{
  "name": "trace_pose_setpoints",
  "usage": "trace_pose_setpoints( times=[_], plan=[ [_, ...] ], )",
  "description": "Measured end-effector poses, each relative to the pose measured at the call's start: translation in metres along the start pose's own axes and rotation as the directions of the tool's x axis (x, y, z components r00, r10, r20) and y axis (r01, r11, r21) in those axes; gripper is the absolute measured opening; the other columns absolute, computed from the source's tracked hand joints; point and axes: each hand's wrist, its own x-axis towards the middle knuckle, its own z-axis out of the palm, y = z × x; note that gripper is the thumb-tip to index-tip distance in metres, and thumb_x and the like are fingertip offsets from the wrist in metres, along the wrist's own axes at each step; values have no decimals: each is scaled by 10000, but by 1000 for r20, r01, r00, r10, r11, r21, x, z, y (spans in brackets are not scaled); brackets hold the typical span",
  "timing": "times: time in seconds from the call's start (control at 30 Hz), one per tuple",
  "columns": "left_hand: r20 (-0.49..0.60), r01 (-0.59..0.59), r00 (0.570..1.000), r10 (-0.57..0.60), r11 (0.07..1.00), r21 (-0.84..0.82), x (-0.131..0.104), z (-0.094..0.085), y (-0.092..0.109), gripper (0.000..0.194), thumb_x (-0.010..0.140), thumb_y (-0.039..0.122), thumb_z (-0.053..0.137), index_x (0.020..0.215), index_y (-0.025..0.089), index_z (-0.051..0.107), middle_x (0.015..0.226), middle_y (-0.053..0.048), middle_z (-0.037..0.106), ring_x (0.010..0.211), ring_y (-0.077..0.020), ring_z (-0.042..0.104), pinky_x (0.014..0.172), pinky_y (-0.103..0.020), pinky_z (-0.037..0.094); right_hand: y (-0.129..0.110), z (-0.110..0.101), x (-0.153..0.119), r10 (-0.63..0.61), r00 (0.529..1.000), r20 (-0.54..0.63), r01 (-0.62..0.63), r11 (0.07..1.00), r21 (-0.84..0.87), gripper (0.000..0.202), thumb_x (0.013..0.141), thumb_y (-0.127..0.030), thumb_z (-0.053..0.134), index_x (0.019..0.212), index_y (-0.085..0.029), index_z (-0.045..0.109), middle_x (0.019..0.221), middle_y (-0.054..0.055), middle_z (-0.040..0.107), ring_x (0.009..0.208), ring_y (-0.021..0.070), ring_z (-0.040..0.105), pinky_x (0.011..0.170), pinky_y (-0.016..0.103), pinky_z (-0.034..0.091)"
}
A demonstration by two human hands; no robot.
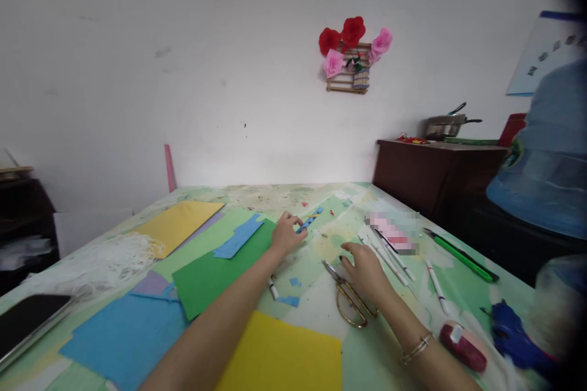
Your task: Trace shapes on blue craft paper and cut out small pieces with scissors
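Observation:
The fingers of my left hand (pixel 287 234) are closed at the near end of a narrow blue strip (pixel 313 216) with dark spots along it. A thin yellow piece lies across this strip. My right hand (pixel 364 267) is open, thumb and fingers apart, just beside gold-handled scissors (pixel 351 305); whether it touches them I cannot tell. Left of the scissors are small blue scraps (pixel 288 301) and a white pen (pixel 273 288), partly behind my left forearm. Under that forearm lie a dark green sheet (pixel 215 281) and a yellow sheet (pixel 293 357).
On the left are blue sheets (pixel 123 333), white string (pixel 105 263) and a phone (pixel 32 321). To the right lie pens (pixel 387 259), a green cutter (pixel 463 256), a dark red object (pixel 463 345) and a blue glue gun (pixel 516 330). A water bottle (pixel 545 153) stands beyond the right edge.

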Motion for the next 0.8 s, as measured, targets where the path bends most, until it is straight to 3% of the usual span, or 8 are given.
trace_pose_setpoints(
  times=[0.1, 0.17, 0.23, 0.37, 0.47, 0.6, 0.8],
  plan=[
    [-9, -16, 1000, 14, 980, -198, -13, -16, 9, 278, 886, 295, 530, 1123, 151, 546, 1142, -90, 561, 956, -200, 581, 798, -396, 507, -10, -1, -4, -19, 1000, -5, 19, 985, 170, 313, 790, -162, 490, 1071, -82, 601, 1140, 169, 598, 1111, 270, 487, 985, 410, 303],
    [31, -6, 999, 18, 944, -328, -30, -29, 13, 226, 872, 274, 551, 1039, 123, 569, 996, -64, 612, 817, -165, 618, 701, -336, 534, -20, -3, -8, -35, 999, 22, 26, 945, 326, 328, 816, -224, 482, 1116, -121, 566, 1153, 142, 591, 1051, 242, 526, 934, 400, 369],
    [75, 16, 997, 19, 897, -442, -53, -41, 14, 146, 833, 240, 560, 906, 114, 572, 822, -34, 623, 648, -144, 647, 584, -273, 545, -33, -2, -14, -70, 994, 83, 19, 865, 501, 374, 833, -294, 473, 1179, -155, 508, 1145, 123, 598, 954, 205, 580, 825, 354, 452],
    [138, 84, 990, -4, 808, -584, -108, -60, 11, 188, 761, 279, 593, 869, 146, 516, 745, -13, 601, 549, -156, 649, 448, -251, 535, -56, 8, -27, -139, 971, 193, -61, 642, 764, 481, 796, -312, 529, 1240, -184, 397, 1119, 116, 621, 805, 158, 631, 711, 305, 494],
    [151, 138, 987, -54, 761, -634, -138, -70, 4, 321, 736, 289, 612, 977, 177, 432, 750, 9, 589, 521, -155, 645, 433, -258, 536, -71, 20, -36, -134, 962, 239, -140, 509, 849, 467, 753, -293, 602, 1172, -177, 433, 994, 95, 658, 737, 148, 626, 700, 302, 488],
    [163, 199, 979, -122, 728, -656, -157, -77, -10, 491, 712, 305, 641, 1124, 164, 415, 817, -22, 605, 541, -157, 652, 452, -257, 534, -85, 35, -43, -109, 947, 301, -235, 404, 884, 410, 693, -290, 684, 1048, -170, 518, 876, 64, 667, 682, 142, 616, 671, 294, 486],
    [167, 219, 975, -144, 735, -641, -166, -81, -22, 354, 725, 306, 616, 1023, 115, 604, 811, -55, 616, 570, -159, 651, 509, -267, 536, -98, 50, -45, -81, 936, 343, -300, 327, 896, 333, 657, -302, 725, 907, -138, 578, 848, 71, 660, 708, 143, 625, 717, 294, 491]
  ],
)
